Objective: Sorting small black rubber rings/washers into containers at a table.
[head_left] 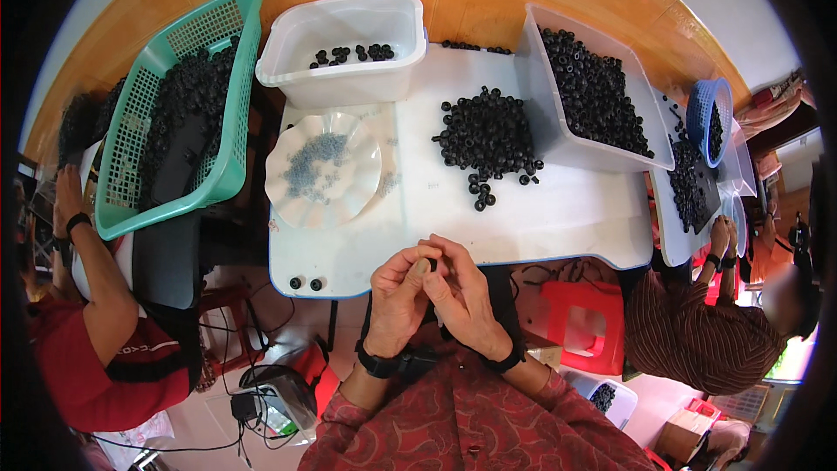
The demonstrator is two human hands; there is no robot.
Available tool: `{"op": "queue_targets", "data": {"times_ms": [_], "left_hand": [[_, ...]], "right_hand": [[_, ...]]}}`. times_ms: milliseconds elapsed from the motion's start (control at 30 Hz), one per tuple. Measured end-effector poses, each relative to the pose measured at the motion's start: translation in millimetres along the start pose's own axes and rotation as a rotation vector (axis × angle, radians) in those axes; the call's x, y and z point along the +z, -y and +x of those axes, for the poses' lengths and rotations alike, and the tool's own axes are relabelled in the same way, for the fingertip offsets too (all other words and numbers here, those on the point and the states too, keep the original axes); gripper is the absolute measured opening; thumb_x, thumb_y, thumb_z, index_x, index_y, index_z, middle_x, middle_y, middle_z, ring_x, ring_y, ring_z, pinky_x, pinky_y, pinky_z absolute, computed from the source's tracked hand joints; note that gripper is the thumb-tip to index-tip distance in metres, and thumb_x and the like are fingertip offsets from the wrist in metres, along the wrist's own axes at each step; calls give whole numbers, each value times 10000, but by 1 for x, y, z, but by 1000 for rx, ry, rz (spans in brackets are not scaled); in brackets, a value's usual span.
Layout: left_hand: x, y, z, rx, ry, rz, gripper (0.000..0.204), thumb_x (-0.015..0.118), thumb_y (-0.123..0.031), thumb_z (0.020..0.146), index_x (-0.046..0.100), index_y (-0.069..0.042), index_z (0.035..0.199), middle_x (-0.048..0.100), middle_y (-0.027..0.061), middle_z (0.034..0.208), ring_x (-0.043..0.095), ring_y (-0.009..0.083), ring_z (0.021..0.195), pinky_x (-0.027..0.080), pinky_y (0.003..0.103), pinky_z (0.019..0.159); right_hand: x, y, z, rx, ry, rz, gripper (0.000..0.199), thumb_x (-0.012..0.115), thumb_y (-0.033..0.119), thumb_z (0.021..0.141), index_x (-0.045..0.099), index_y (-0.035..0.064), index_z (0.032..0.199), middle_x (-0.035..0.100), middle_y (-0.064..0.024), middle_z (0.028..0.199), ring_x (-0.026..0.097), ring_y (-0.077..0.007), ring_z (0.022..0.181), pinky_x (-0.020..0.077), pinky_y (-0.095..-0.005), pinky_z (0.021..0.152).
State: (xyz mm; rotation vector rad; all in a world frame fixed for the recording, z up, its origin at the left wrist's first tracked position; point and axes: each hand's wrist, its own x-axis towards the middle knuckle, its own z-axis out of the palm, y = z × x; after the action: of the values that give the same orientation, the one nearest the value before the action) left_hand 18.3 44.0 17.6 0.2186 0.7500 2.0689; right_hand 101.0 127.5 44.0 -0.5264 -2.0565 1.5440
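My left hand point(397, 296) and my right hand point(462, 292) meet at the near edge of a white table point(558, 209). Their fingertips pinch together around a small black ring point(433, 264), mostly hidden by the fingers. A loose pile of black rings point(486, 135) lies on the table beyond my hands. To its left stands a white scalloped plate point(288, 196) holding several tiny grey parts point(316, 161). Two single black rings point(305, 283) sit at the table's near left corner.
A white tub point(340, 78) with a few rings stands at the back, a tilted white bin point(545, 135) full of rings at right, a green basket point(222, 183) of rings at left. A person sits on each side. A red stool point(580, 323) stands below.
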Motion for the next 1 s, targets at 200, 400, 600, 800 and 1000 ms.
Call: {"op": "queue_targets", "data": {"times_ms": [200,400,600,800,1000], "left_hand": [[16,-29,34,7,-170,93,248,544,-165,986,593,36,1122,628,76,889,555,89,688,562,309,711],[35,-69,104,62,-156,128,247,554,-208,984,602,19,1066,603,39,787,581,98,710,568,320,717],[37,-116,197,216,-161,44,246,600,-238,963,563,-11,875,582,74,718,640,233,875,571,397,799],[45,-113,195,234,-165,113,235,597,-171,956,559,58,919,632,129,833,637,246,894,564,404,859],[24,-69,146,192,-248,478,211,640,-140,919,642,44,1022,648,89,860,590,103,645,576,296,657]], "right_hand": [[-12,-2,-1,98,-23,74,382,602,181,956,486,-53,1235,613,-165,1118,648,-209,890,525,-301,751],[-25,-25,-17,68,-121,9,325,606,145,951,518,-45,1200,632,-143,1069,634,-168,864,521,-283,719],[-36,-35,-27,117,-212,93,294,597,122,952,532,-28,1197,642,-116,1048,617,-135,871,510,-264,740],[-50,-41,-29,149,-268,63,284,601,121,951,541,-18,1191,644,-97,1039,601,-118,851,503,-249,713],[-53,-51,-24,156,-252,83,240,606,106,944,572,-11,1151,655,-89,993,607,-108,802,501,-240,694]]}}
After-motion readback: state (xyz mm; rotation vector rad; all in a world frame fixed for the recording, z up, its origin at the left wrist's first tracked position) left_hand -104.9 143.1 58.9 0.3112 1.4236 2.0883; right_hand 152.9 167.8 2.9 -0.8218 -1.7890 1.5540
